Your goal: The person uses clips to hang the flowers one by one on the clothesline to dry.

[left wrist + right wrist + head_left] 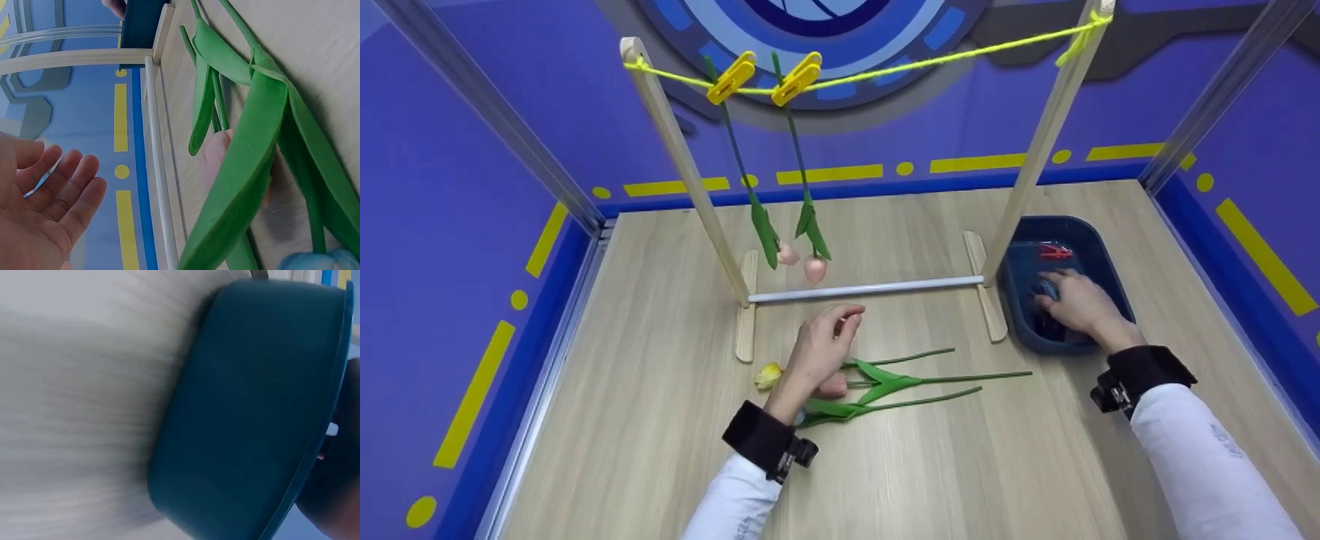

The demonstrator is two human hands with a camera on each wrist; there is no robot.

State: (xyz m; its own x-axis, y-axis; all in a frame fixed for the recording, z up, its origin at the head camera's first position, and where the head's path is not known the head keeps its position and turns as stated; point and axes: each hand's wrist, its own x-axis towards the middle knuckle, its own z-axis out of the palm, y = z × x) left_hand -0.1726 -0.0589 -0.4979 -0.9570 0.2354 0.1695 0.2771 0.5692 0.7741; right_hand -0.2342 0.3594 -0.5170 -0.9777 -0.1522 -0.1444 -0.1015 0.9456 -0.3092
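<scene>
My right hand reaches into a dark blue bin, pinching a blue clothespin between thumb and fingers. A red clothespin lies farther back in the bin. In the right wrist view the wall of the bin hides most of that hand. My left hand hovers with loosely bent fingers and nothing in them, palm visible in the left wrist view. Below it three artificial tulips lie on the table: a yellow tulip, a pink tulip and a blue tulip, stems to the right.
A yellow string spans two wooden posts, joined low by a white rod. Two yellow clothespins on its left part hold pink tulips hanging head down. Blue panels wall the table's sides and back.
</scene>
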